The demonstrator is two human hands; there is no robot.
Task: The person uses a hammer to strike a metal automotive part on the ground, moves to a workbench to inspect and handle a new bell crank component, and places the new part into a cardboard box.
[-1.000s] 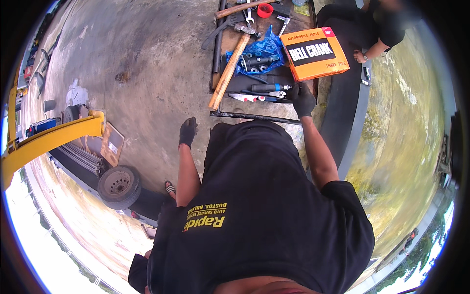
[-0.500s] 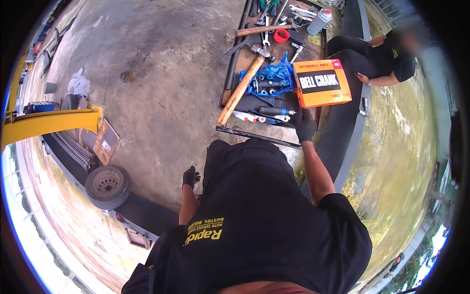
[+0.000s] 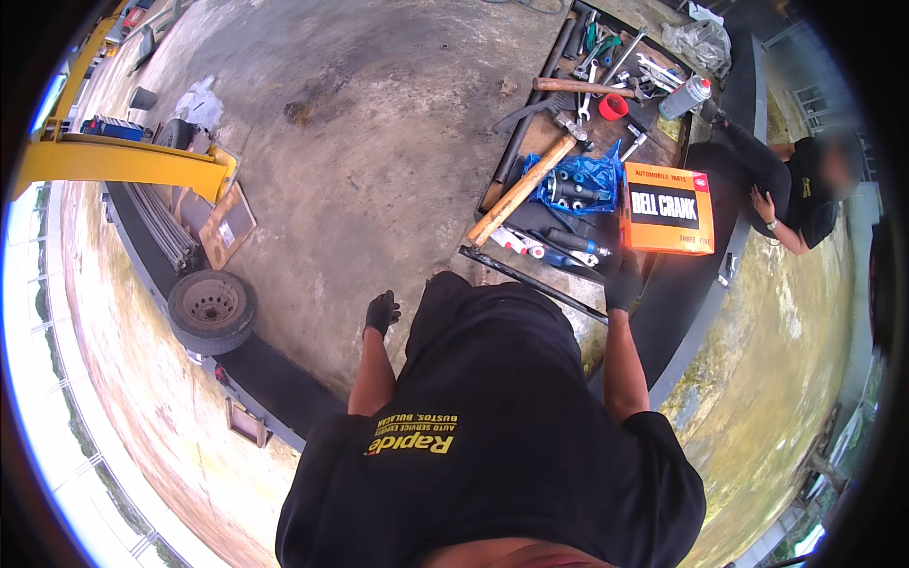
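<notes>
My right hand (image 3: 622, 287), in a dark glove, is at the near left corner of an orange cardboard box (image 3: 666, 243) with a black label band. Its fingers are partly hidden at the box's lower edge and look closed on it. The box covers the right side of a tool tray (image 3: 500, 163). Beside the box, a metal part (image 3: 572, 188) lies in a blue plastic bag (image 3: 606, 170). A wooden-handled hammer (image 3: 523, 191) slants across the tray's left rim. My left hand (image 3: 383, 312), gloved too, hangs free over the floor, fingers loosely bent and apart.
Wrenches (image 3: 660, 72), a second hammer (image 3: 585, 86), a red cap (image 3: 613, 106) and a spray can (image 3: 685, 97) crowd the tray's far half. Another person (image 3: 805, 185) sits at the right. A yellow lift arm (image 3: 123, 163) and a wheel (image 3: 211, 312) are at the left.
The tray, box and tools appear farther right and lower, as my view has turned. My right hand stays at the box's corner. The other person's hand has shifted.
</notes>
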